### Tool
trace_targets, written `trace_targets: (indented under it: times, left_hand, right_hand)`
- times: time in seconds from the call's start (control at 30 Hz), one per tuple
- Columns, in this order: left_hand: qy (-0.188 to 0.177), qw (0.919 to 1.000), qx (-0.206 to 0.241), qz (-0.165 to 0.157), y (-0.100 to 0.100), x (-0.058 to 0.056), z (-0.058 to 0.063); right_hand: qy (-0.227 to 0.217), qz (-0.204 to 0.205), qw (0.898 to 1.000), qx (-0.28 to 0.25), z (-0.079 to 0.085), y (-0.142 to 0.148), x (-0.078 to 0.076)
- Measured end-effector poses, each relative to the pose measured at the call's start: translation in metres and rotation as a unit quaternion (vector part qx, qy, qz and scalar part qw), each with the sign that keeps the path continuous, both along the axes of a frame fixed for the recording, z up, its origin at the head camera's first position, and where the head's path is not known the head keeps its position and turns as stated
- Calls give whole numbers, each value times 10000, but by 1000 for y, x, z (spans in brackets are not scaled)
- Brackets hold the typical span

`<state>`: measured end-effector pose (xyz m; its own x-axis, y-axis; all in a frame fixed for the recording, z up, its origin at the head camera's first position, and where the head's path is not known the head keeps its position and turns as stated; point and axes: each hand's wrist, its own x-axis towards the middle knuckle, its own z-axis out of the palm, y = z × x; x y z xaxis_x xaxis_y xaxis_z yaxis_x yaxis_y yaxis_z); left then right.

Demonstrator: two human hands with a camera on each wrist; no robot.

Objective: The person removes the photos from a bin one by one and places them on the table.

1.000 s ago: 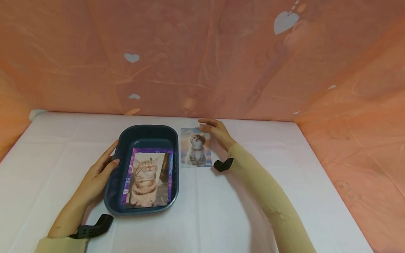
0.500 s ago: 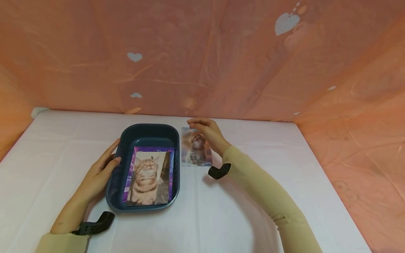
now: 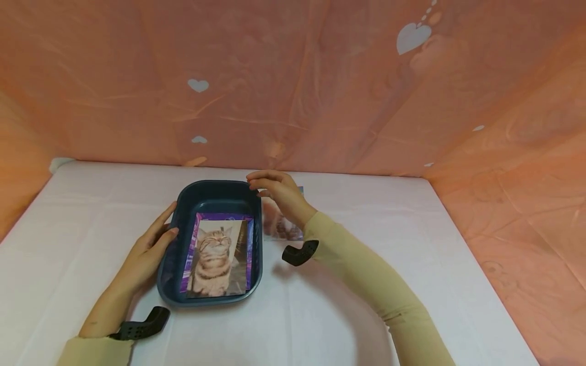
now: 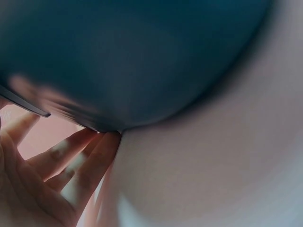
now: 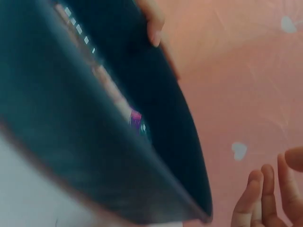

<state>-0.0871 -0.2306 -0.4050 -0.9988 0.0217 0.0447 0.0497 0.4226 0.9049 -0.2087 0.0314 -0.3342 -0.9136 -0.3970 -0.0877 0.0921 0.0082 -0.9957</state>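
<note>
A dark teal plastic tray stands on the white tabletop, with a tabby cat picture card lying over a purple card inside it. My left hand holds the tray's left side, thumb at the rim and fingers along the outer wall. In the left wrist view, the fingertips press against that wall. My right hand hovers at the tray's far right corner, fingers extended and holding nothing. Under its palm lies a kitten picture card, mostly hidden. In the right wrist view, these fingers stand apart from the tray.
The white cloth tabletop spreads around the tray. An orange curtain with pale hearts rises behind the table and along both sides. Each wrist wears a black camera mount, such as the left one.
My right hand has moved left across the kitten card to the tray's far right corner, covering more of the card. My left hand keeps its place on the tray.
</note>
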Motion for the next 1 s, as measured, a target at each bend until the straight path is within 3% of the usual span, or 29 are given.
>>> trace_targets:
  times: [0.33,0.57,0.8,1.0]
  left_hand:
    - [-34,10000,37,51,-1,0,0]
    - [-83,10000,-15,35,1,1,0]
    - [-149,9996,234,27,5,0,1]
    - [-158,9996,220,13,7,-3,2]
  right_hand:
    - [-416,-63,9991,-75,4,-31,12]
    - [-660,-324,9973,-30,1,-52,20]
    - [-644,-101,9959,634,-2,-65,23]
    - [-776,265,9869,1388,-8,-64,25]
